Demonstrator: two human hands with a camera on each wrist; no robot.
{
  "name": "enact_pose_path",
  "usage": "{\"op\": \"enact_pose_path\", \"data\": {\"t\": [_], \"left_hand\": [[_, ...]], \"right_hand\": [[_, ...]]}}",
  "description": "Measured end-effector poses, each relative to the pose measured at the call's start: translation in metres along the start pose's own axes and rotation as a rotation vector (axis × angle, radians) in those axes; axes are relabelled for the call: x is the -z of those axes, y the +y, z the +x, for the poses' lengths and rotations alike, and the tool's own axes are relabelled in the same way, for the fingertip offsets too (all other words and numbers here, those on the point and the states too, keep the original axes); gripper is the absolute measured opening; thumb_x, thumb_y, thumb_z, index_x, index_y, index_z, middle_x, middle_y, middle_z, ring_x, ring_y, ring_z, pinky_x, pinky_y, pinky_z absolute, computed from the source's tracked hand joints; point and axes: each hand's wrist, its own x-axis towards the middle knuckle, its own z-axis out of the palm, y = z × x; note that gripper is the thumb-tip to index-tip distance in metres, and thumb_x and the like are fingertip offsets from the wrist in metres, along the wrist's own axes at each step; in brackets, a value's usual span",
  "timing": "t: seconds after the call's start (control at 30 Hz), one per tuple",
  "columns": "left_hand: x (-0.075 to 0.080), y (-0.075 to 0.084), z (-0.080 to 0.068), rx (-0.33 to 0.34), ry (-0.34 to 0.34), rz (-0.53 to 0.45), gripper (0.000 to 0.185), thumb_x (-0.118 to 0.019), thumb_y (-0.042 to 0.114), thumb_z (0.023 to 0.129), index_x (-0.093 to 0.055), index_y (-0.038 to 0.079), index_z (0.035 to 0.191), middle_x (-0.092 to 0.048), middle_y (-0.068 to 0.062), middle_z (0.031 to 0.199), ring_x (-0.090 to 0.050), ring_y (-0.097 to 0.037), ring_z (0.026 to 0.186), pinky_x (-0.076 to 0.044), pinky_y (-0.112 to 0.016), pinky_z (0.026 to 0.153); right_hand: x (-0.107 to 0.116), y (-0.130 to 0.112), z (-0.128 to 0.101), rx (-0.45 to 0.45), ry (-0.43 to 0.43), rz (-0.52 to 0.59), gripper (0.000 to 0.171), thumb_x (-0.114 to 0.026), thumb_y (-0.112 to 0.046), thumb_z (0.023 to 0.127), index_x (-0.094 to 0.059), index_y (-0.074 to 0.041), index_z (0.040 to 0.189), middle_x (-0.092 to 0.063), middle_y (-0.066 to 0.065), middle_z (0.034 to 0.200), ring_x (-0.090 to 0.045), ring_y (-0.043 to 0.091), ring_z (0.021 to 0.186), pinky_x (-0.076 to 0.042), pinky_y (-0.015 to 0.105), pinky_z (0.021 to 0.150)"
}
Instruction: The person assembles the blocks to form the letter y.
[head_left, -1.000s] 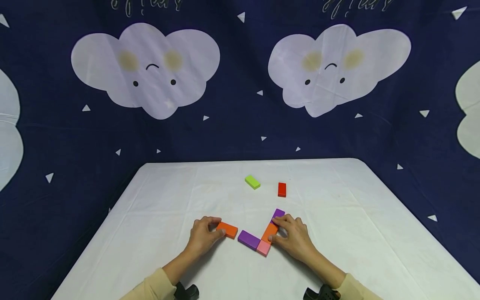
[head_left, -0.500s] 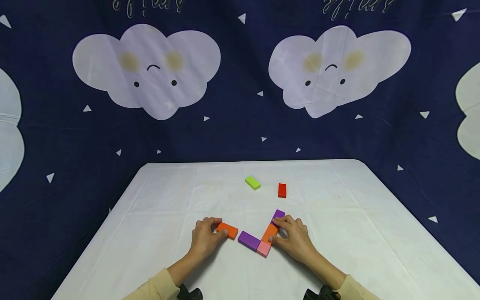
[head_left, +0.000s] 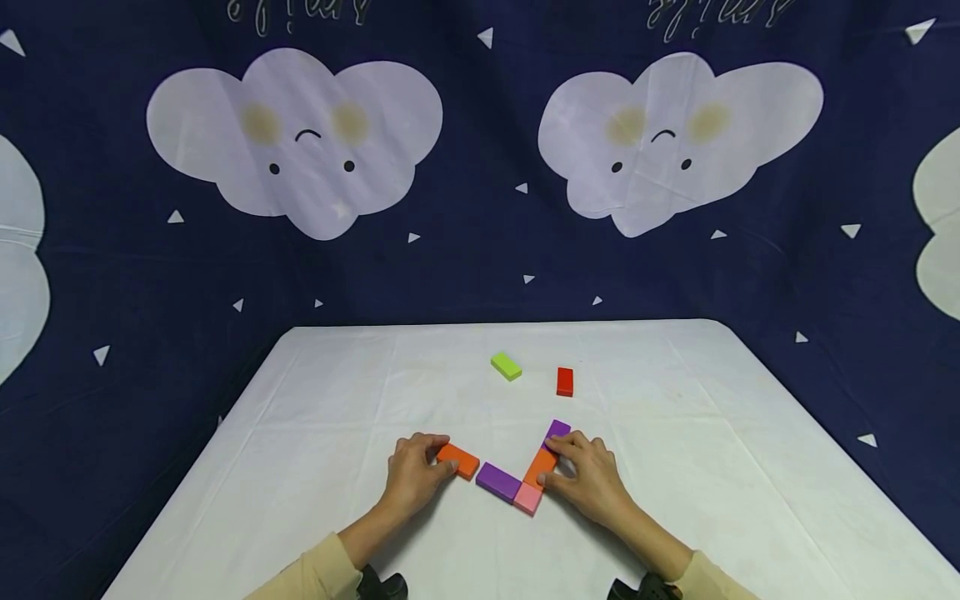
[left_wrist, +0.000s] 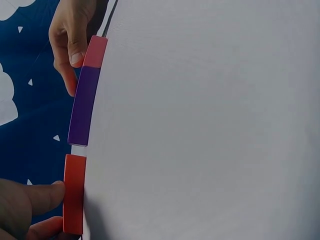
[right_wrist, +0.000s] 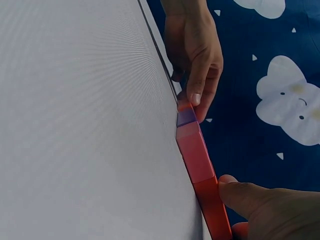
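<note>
While both hands rest low on the white table [head_left: 315, 417], the left hand [head_left: 412, 479] pinches an orange block [head_left: 458, 460] between thumb and curled fingers [head_left: 433, 442] — a narrow gap separates it from the purple block [head_left: 498, 481] just beyond the fingertips. Right hand [head_left: 588, 475] pinches a second orange block [head_left: 540, 467], pink block [head_left: 528, 497] touching by its thumb, another purple block [head_left: 557, 430] at its fingertips. Green block [head_left: 506, 365] and red block [head_left: 565, 381] lie well beyond.

White tablecloth-covered table [head_left: 300, 467], lime green block [head_left: 506, 365] lying far centre, red block [head_left: 564, 381] just right of it, navy backdrop [head_left: 480, 267] behind with smiling white clouds [head_left: 292, 137] and small triangles.
</note>
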Motion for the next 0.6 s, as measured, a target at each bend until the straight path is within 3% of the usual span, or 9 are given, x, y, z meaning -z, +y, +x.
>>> {"op": "enact_pose_path", "data": {"t": [0.33, 0.6], "left_hand": [[-0.0020, -0.0019, 0.0045, -0.058, -0.022, 0.004, 0.035, -0.076, 0.013, 0.072, -0.070, 0.005, 0.106, -0.068, -0.008, 0.099, -0.045, -0.015, 0.083, -0.026, -0.031, 0.073], [-0.0026, -0.0022, 0.0061, -0.062, -0.049, -0.001, 0.036, -0.076, 0.012, 0.072, -0.070, 0.006, 0.107, -0.068, -0.009, 0.102, -0.046, -0.017, 0.084, -0.026, -0.031, 0.074]], "right_hand": [[0.0008, -0.0001, 0.0002, -0.009, -0.012, 0.001, 0.051, -0.081, -0.036, 0.068, -0.070, -0.014, 0.113, -0.063, -0.002, 0.109, -0.043, 0.011, 0.083, -0.032, 0.031, 0.075], [0.0021, -0.0004, 0.0004, -0.021, -0.025, 0.008, 0.052, -0.081, -0.036, 0.068, -0.069, -0.014, 0.114, -0.063, -0.003, 0.109, -0.043, 0.011, 0.083, -0.031, 0.030, 0.075]]}}
